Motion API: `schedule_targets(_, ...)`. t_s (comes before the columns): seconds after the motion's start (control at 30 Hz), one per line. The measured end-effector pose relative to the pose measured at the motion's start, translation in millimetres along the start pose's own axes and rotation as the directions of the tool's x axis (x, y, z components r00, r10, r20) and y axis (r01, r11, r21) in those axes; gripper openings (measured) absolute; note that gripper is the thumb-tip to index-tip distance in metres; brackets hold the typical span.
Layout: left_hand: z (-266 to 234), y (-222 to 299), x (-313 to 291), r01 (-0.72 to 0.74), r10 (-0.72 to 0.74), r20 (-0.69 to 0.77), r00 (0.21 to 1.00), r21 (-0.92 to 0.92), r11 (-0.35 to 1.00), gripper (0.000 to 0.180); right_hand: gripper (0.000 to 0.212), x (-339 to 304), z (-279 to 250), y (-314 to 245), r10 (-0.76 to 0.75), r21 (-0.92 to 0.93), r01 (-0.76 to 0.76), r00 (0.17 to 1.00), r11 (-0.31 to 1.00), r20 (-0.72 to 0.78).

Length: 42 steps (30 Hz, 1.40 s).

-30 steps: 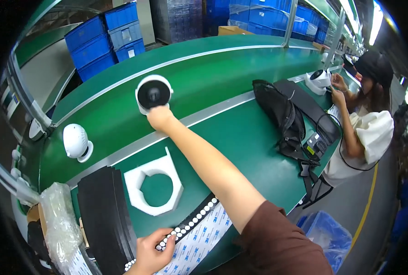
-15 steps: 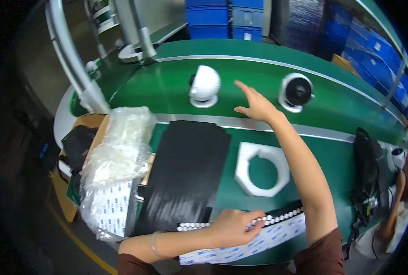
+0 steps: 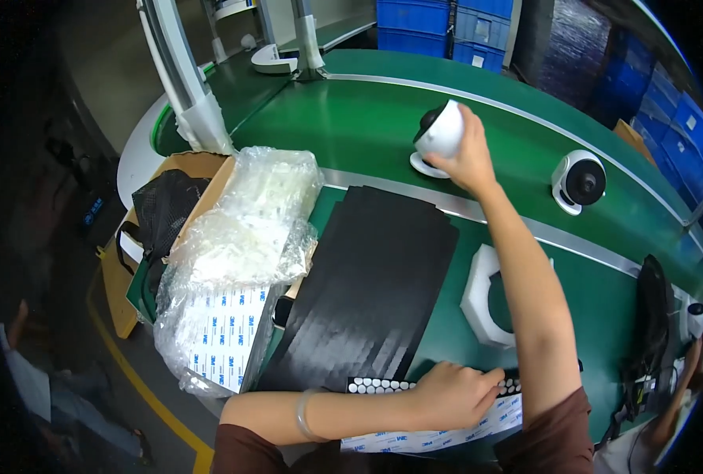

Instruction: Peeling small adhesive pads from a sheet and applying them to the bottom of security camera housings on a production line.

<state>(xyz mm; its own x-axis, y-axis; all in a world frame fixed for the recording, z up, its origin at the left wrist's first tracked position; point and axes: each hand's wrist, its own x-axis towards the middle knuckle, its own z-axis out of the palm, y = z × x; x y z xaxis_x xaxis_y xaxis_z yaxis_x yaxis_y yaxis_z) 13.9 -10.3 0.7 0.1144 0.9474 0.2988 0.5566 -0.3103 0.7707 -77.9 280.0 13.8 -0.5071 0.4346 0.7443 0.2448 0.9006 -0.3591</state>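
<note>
My right hand is closed round the side of a white security camera with a black lens face. The camera is tilted, its round base at the green belt. Low in the view, my left hand is closed, fingertips pinched together over a black strip with rows of white round pads. Whatever is between those fingertips is too small to make out. Under that hand lies a white backing sheet with blue print. A white foam ring lies partly behind my right forearm.
A second white camera stands on the green belt to the right. Black sheets are stacked mid-table. Bubble-wrapped sheets and a carton sit left, beside a metal post. A black bag and another person's arm are at right.
My right hand has gone from reaching open between the two cameras to gripping the left one, which is now tilted. My left hand stays at the pad strip. The whole view has shifted.
</note>
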Motion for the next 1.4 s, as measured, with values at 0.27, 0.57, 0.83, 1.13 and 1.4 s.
schedule_targets(0.27,-5,0,0,0.077,-0.077,-0.006,0.997,0.015,0.997,0.014,0.091,-10,-162,-48,0.537,-0.023,-0.667,0.578,0.744,0.615)
schedule_targets(0.57,-7,5,6,0.124,-0.124,0.052,0.991,0.015,0.992,0.015,0.077,-70,-220,-45,0.496,-0.011,-0.779,0.389,0.627,0.776)
schedule_targets(0.83,-6,-7,11,0.130,-0.134,0.031,0.990,0.113,0.985,0.024,0.083,-85,-206,-52,0.552,-0.166,-0.716,0.347,0.678,0.758)
schedule_targets(1.13,-11,0,14,0.159,-0.176,0.156,0.972,0.112,0.981,0.020,0.048,-103,-206,-50,0.242,-0.249,-0.074,0.606,0.966,0.758)
schedule_targets(1.4,-13,-2,7,0.125,-0.126,0.126,0.984,0.013,0.992,0.014,0.026,-109,-247,-97,0.208,0.187,-0.206,0.978,0.961,0.006)
